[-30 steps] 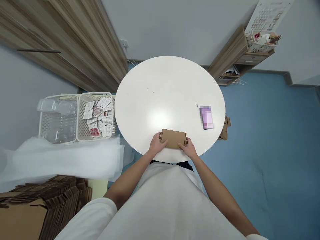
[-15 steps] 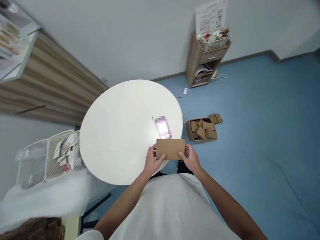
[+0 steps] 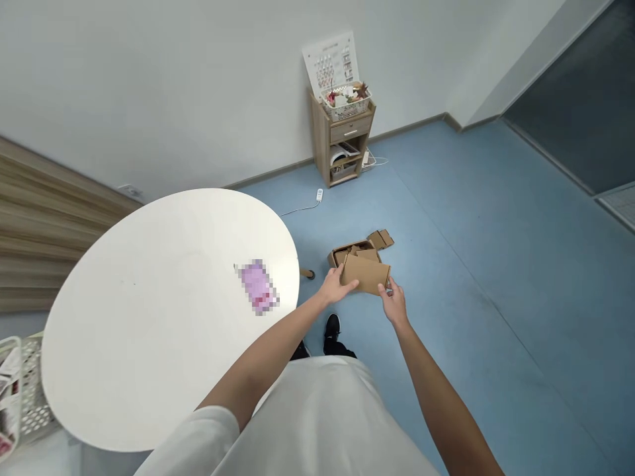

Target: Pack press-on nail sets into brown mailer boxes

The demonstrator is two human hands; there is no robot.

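A flat brown cardboard box (image 3: 366, 274), its lid closed, is held between my two hands. My left hand (image 3: 336, 287) grips its left end, thumb lying over the near side. At the right end, my right hand (image 3: 393, 301) pinches the corner with the thumb in front. From this viewpoint the box overlaps a larger carton (image 3: 338, 254) on the floor, which contains several brown cardboard boxes (image 3: 368, 254) and is partly hidden. I cannot tell how high above the carton my box is.
A round white table (image 3: 149, 317) stands to the left, bearing a pixelated purple item (image 3: 258, 287). More folded cardboard (image 3: 381, 238) lies beside the carton. A small wooden cabinet (image 3: 322, 142) with a white basket (image 3: 347, 106) is against the wall. A white power strip (image 3: 319, 195) lies on the floor.
My view has turned to the right. Both hands have carried the cardboard box from the table's edge to over the carton on the floor, and the box is now tilted.
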